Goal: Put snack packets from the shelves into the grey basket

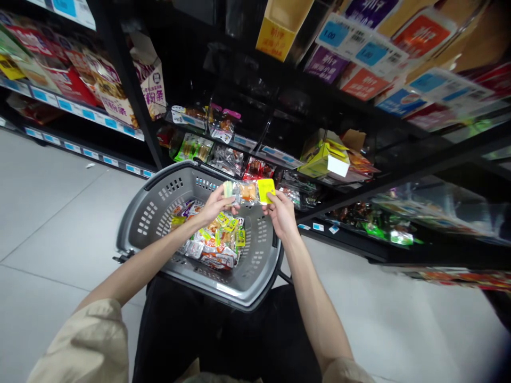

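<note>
I hold a flat clear snack packet [248, 191] with a yellow end over a grey plastic shopping basket [159, 205]. My left hand [215, 205] pinches the packet's left end. My right hand [279, 210] pinches its yellow right end. Both hands are closed on it. Under the packet, the basket holds a heap of several small snack packets [213, 239] in yellow, white and red wrappers.
Dark store shelves stand ahead and to the right, with packets [223, 125], a yellow-green box [325, 157] and blue price tags [371, 53]. More bagged goods [107, 85] fill shelves at the left. Grey tiled floor [51, 213] lies to the left. My dark-trousered legs are below the basket.
</note>
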The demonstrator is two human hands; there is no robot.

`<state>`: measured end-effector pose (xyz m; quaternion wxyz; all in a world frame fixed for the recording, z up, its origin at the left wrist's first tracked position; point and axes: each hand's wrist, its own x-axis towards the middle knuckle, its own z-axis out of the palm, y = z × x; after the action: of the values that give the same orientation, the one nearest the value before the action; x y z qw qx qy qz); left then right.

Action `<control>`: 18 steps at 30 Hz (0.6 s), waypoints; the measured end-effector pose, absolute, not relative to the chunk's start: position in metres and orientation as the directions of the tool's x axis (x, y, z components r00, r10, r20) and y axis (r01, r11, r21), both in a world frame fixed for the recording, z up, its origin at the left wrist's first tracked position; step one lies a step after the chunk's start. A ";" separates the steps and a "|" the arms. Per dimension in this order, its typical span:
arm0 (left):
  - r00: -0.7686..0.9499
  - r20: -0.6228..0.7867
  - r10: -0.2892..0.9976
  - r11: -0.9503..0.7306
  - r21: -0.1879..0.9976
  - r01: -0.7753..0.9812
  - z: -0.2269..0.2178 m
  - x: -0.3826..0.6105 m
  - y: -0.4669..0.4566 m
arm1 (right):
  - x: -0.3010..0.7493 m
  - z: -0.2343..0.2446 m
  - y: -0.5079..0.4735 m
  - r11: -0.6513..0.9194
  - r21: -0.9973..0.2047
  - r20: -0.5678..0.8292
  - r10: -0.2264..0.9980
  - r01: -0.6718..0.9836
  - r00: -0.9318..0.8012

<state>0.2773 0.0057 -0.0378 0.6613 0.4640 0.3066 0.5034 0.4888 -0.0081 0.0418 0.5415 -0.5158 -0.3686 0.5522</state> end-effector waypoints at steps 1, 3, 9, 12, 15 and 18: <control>0.303 0.062 0.951 0.058 0.926 -0.374 -0.039 0.277 0.006 | 0.489 0.041 -0.008 -0.139 -0.967 -0.166 0.979 -0.215 0.114; 0.291 0.083 0.953 0.025 0.936 -0.350 -0.041 0.278 0.006 | 0.489 0.041 -0.008 -0.135 -0.967 -0.163 0.980 -0.215 0.116; 0.114 0.283 0.952 -0.240 0.925 -0.295 -0.044 0.281 0.011 | 0.488 0.040 -0.007 -0.122 -0.959 -0.155 0.982 -0.257 0.111; 0.110 0.370 0.922 -0.342 0.916 -0.211 -0.039 0.278 0.011 | 0.487 0.042 -0.007 -0.171 -0.935 -0.204 0.976 -0.311 0.075; 0.170 0.458 0.872 -0.447 0.889 -0.103 -0.034 0.275 0.008 | 0.484 0.041 -0.007 -0.233 -0.920 -0.245 0.970 -0.315 -0.003; 0.209 0.516 0.831 -0.529 0.849 0.009 -0.031 0.272 0.006 | 0.481 0.035 -0.007 -0.274 -0.900 -0.265 0.961 -0.339 -0.073</control>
<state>0.2716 0.0056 -0.0313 0.3751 0.6811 0.3081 0.5481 0.4813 -0.0073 0.0353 0.4998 -0.4625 -0.3367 0.6504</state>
